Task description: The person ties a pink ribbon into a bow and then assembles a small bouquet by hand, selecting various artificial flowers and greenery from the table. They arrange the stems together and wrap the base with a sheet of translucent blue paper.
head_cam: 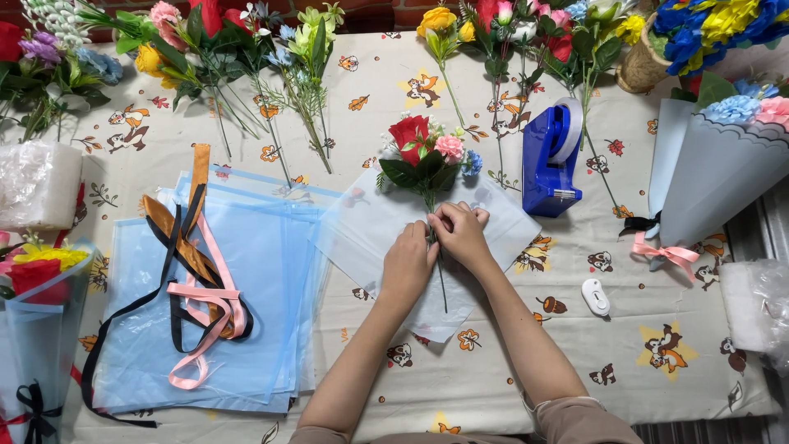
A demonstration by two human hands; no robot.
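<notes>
A small bunch of artificial flowers (426,150), with a red rose, a pink bloom and a blue one, lies on a translucent white wrapping sheet (362,226) in the middle of the table. My left hand (408,265) and my right hand (460,233) meet over its green stems (442,288), just below the leaves. Both hands pinch the stems together. The stem ends stick out below my hands onto the sheet.
A stack of light blue sheets (246,321) with brown, black and pink ribbons (197,288) lies at left. A blue tape dispenser (551,156) stands right of the bunch, a small white cutter (595,296) below it. Loose flowers (246,49) line the far edge; wrapped bouquets (715,173) sit at right and lower left.
</notes>
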